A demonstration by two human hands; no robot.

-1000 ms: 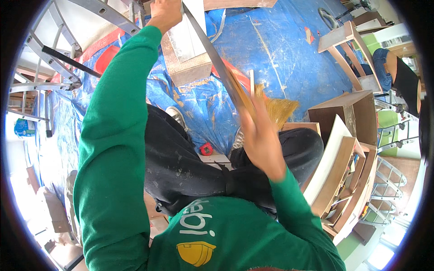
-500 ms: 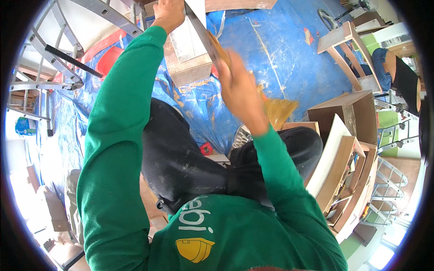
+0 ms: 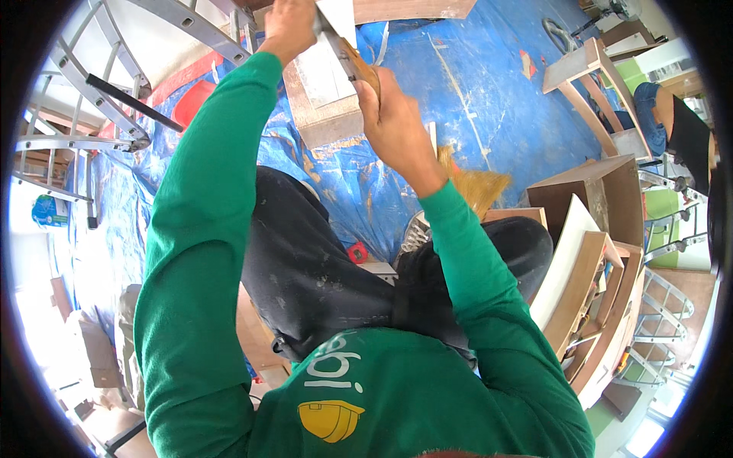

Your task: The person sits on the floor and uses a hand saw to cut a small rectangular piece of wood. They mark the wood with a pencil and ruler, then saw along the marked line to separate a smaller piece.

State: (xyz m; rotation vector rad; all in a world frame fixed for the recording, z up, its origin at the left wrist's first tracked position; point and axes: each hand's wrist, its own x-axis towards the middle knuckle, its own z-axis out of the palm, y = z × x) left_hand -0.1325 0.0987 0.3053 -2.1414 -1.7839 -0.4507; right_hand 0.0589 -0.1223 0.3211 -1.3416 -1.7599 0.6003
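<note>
My right hand (image 3: pixel 398 131) is closed around the wooden handle (image 3: pixel 366 72) of a saw. Its grey metal blade (image 3: pixel 334 40) slants up and left, towards the top edge of the view. Close beside the blade's far end is my left hand (image 3: pixel 290 27), its fingers curled; what they press on or grip is hidden at the picture's edge. Below both hands stands a box-like wooden piece (image 3: pixel 324 122) with a white panel (image 3: pixel 324 76) on top.
Blue plastic sheeting (image 3: pixel 458 91) covers the floor. A straw broom head (image 3: pixel 479 187) lies by my right shoe. Wooden cabinets (image 3: pixel 584 183) and a drawer with tools (image 3: pixel 592 305) stand at right. Aluminium ladders (image 3: pixel 114 141) and a red bucket (image 3: pixel 192 103) are at left; a tape measure (image 3: pixel 356 253) is between my legs.
My right hand has moved forward, away from my body, with the saw, and is less blurred now. The left hand stays at about the same place. The view has shifted slightly.
</note>
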